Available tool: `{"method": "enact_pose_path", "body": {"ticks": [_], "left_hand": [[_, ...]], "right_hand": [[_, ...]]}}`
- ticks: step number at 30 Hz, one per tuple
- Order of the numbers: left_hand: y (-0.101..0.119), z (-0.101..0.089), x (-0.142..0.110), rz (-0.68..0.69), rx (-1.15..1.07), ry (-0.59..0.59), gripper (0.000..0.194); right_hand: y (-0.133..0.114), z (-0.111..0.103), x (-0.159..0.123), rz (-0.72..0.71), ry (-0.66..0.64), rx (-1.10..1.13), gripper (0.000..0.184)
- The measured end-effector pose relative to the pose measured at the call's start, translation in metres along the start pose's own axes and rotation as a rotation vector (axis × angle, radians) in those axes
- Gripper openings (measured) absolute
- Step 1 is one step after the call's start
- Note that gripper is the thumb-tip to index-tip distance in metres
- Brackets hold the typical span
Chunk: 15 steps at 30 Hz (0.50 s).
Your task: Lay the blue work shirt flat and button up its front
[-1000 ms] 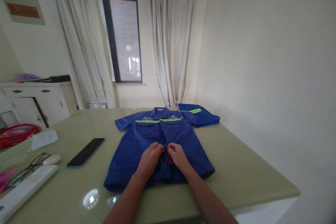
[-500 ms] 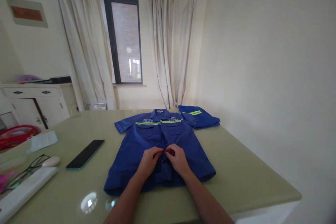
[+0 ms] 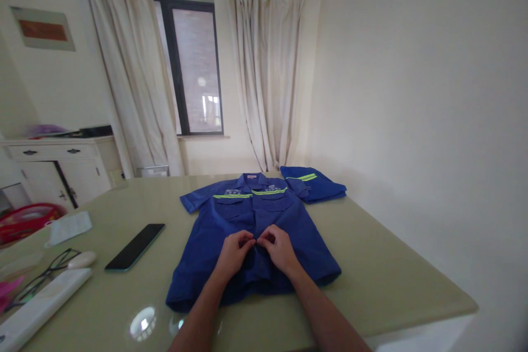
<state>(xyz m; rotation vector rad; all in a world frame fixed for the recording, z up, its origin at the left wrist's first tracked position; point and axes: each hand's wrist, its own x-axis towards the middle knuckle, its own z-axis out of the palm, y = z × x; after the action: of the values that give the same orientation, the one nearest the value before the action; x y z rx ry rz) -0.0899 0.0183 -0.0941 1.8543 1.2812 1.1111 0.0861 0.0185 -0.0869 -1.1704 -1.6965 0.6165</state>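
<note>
A blue short-sleeved work shirt (image 3: pixel 289 236) lies front side up, its collar pointing away from me, with yellow-green stripes across the chest. My left hand (image 3: pixel 235 250) pinches the shirt's front opening from the left. Close beside it, my right hand (image 3: pixel 278 247) pinches the same front edge from the right. The fingertips of both hands nearly meet over the lower middle of the placket. Whether a button sits between them is hidden by the fingers.
A folded blue garment (image 3: pixel 325 187) lies at the back right of the greenish table (image 3: pixel 391 269). To the left are a phone (image 3: pixel 135 247), eyeglasses (image 3: pixel 53 268), a white mouse (image 3: pixel 81 259), a face mask (image 3: pixel 70 228) and a long white object (image 3: pixel 45 305).
Both hands stay at the front opening, fingers shifting slightly. The lower placket, raised between the hands before, now lies lower. The view has tilted up a little.
</note>
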Motion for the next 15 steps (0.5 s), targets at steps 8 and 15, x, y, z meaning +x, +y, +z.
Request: {"method": "enact_pose_path", "body": {"ticks": [8,15], "left_hand": [[0.02,0.0,-0.014,0.111,0.42,-0.112,0.031],[0.018,0.0,-0.01,0.0,0.386,-0.066,0.036]], "right_hand": [[0.018,0.008,0.005,0.435,-0.115,0.319,0.01],[0.005,-0.011,-0.005,0.169,-0.156,0.01,0.026]]}}
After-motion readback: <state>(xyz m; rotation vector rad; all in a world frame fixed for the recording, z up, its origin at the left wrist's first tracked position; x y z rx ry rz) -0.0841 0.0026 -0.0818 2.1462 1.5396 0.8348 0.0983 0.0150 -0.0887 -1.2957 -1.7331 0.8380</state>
